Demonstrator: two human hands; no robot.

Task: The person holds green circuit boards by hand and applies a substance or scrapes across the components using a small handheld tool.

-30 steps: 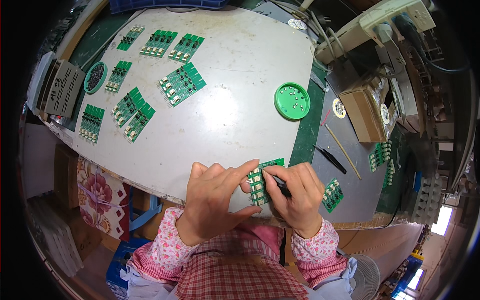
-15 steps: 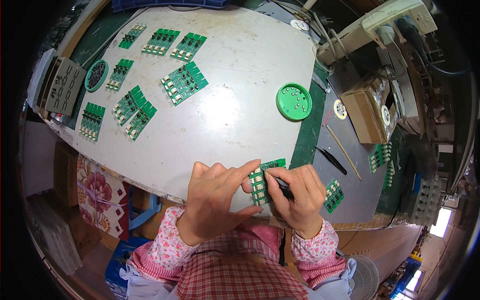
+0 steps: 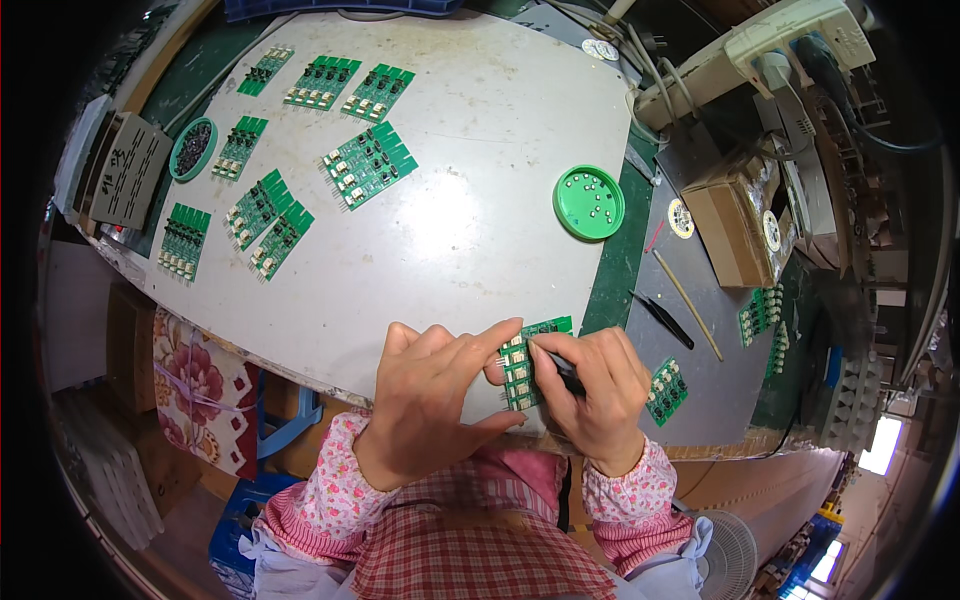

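Note:
At the front edge of the table my left hand [image 3: 430, 400] grips a green circuit board [image 3: 518, 378] by its edges, index finger at the far end and thumb at the near end. White connectors line the side of the board facing that hand, and pins stick out beyond them. My right hand [image 3: 600, 390] is closed on a slim black tool [image 3: 567, 372], pressed against the board from the right. Fingers cover most of the tool and its tip, so its kind is hidden.
More green boards [image 3: 368, 165] lie spread at the far left, near a round dish of small black parts [image 3: 194, 150]. A green dish [image 3: 588, 203] holds small pieces. On the right are black tweezers [image 3: 662, 320], a thin stick [image 3: 688, 305], another board [image 3: 667, 391] and a cardboard box [image 3: 728, 230].

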